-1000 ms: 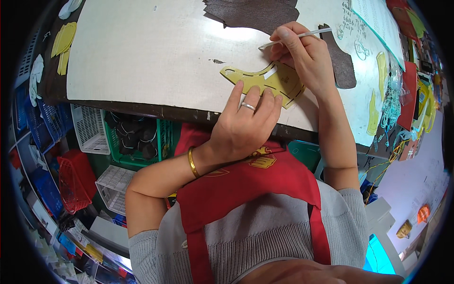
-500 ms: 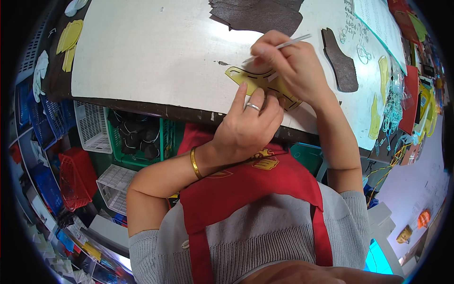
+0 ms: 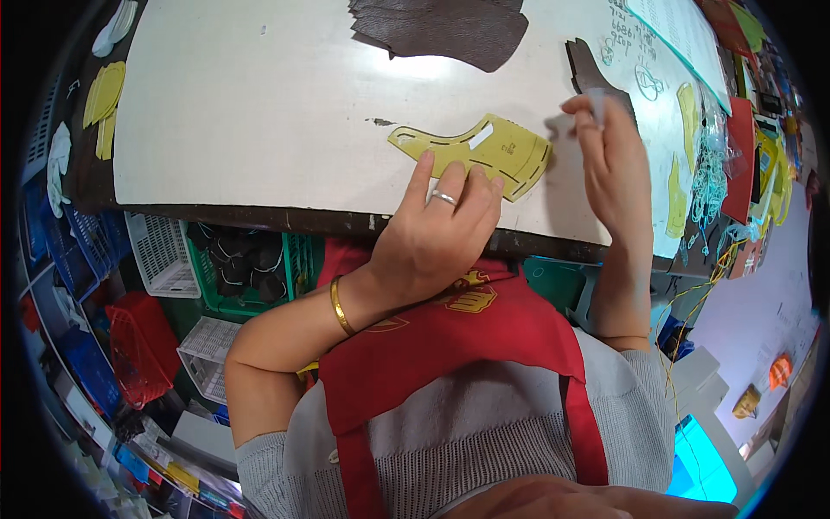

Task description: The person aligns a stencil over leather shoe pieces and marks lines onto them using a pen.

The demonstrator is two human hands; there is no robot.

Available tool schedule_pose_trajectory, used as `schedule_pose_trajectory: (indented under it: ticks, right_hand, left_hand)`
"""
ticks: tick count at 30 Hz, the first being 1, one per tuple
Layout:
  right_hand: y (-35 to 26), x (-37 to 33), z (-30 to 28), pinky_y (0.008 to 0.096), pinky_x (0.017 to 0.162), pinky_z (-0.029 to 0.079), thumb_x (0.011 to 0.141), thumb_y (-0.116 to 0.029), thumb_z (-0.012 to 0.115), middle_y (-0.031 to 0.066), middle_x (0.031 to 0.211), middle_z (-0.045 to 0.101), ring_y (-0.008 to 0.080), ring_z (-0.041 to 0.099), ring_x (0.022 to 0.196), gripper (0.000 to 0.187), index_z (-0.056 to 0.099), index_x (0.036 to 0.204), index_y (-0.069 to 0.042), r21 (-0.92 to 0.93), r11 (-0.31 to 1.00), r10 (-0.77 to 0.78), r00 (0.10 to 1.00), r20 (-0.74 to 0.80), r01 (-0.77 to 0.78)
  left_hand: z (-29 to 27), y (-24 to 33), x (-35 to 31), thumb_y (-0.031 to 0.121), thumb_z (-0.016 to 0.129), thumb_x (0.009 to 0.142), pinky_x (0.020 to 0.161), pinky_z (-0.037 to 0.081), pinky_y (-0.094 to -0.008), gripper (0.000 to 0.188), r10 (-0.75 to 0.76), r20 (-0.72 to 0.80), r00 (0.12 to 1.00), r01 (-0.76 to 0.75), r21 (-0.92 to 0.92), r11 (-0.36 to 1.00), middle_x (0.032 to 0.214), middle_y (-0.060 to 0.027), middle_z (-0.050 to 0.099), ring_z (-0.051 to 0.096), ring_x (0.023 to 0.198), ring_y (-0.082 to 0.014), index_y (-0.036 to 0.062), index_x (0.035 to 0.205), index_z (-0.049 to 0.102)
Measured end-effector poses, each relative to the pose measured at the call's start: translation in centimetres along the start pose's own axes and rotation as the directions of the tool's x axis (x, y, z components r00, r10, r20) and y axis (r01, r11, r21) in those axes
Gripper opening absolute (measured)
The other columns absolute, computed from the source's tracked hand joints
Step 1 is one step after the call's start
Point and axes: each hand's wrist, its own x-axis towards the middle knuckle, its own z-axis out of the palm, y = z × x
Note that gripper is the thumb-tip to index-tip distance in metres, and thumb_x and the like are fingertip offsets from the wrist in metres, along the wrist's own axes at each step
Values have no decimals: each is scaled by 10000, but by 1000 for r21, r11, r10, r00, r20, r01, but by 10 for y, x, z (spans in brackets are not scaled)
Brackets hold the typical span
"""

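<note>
A yellow shoe-pattern template (image 3: 519, 154) with dark dashed slots and a white patch lies on the white table near its front edge. My left hand (image 3: 450, 212), wearing a ring, rests on its lower edge with fingers stretched out, pressing it flat. Whether a leather piece lies beneath it, I cannot make out. To the right of the template, my right hand (image 3: 616, 160) is raised off it with the fingers closed around a slim pale pen (image 3: 596, 105), blurred by motion. Just beyond that hand is a stack of dark brown leather pieces (image 3: 590, 67), partly hidden by it.
More brown leather pieces (image 3: 441, 30) are piled at the far middle. Other yellow templates (image 3: 105, 95) lie at the left edge, and narrow ones (image 3: 677, 203) at the right beside tangled turquoise cord (image 3: 711, 190). Below the table stand a green crate (image 3: 298, 264) and white baskets (image 3: 160, 255).
My right hand has lifted off the template with the pen and moved right, uncovering the template's right part. My left hand stays on the template.
</note>
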Motion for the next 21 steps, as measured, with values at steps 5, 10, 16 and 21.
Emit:
schedule_pose_trajectory:
  ticks: [5,10,16,21]
  right_hand:
    - [0,-12,3,341,744,531,957,-201,669,120,1002,699,258,696,864,180,730,1014,-41,97,995,-9,989,148,-5]
    - [8,-12,19,296,670,527,886,-204,781,88,853,734,169,711,764,194,737,984,-42,250,961,93,990,105,-117]
    - [6,-15,22,280,636,531,865,-209,816,81,772,750,152,726,704,219,735,957,-27,257,958,107,991,77,-123]
    - [5,-13,21,300,620,527,874,-235,810,90,742,736,177,717,661,239,734,951,-23,201,975,85,994,65,-97]
  left_hand:
    - [-1,-1,0,150,619,883,1010,535,-525,325,-10,-1,1000,10,-3,1000,1135,-161,675,640,1076,-315,11,1158,722]
    - [-2,-1,2,141,623,875,1001,541,-530,324,-18,-7,1000,18,-36,999,1131,-166,674,641,1076,-318,7,1153,721]
    - [-3,-1,1,142,626,871,997,542,-534,317,-6,-7,1000,6,-43,999,1121,-170,674,644,1067,-319,2,1139,721]
    - [-3,-2,1,149,617,876,1001,539,-535,323,0,5,1000,0,-33,999,1129,-168,668,640,1075,-322,6,1150,712]
